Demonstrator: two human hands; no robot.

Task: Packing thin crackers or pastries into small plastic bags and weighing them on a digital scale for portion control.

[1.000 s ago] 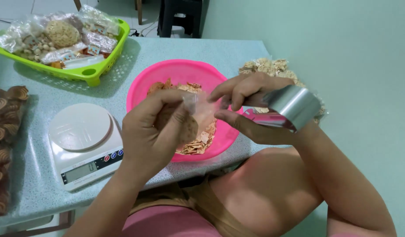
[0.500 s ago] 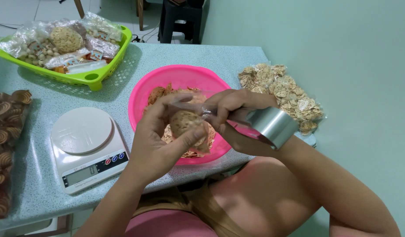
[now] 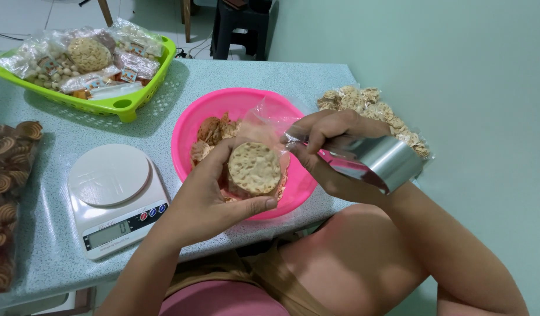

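Fingers of the left hand (image 3: 214,193) wrap around a stack of round rice crackers (image 3: 253,168), thumb below and fingertips curled over the far edge, holding it above the near rim of the pink bowl (image 3: 188,126). Half a second ago the same hand clutched the crackers tilted and half buried in its grip; now the flat top cracker faces the camera, and the clear plastic bag (image 3: 264,120) has lifted away above and behind the stack, so the crackers appear to sit at the bag's mouth rather than deep inside it. Moving right, the right hand (image 3: 322,146) pinches the bag's edge between thumb and forefinger while the other fingers close over a shiny metal scoop (image 3: 378,161), which has barely shifted.

How many crackers make up the stack is hidden by the left palm, and whether the bag's film still covers their lower part is hard to make out. Broken orange chips in the bowl are partly masked by both hands. At the far left, a bag of spiral biscuits (image 3: 4,175) is cut off by the frame edge; the digital scale (image 3: 109,175) stands bare.
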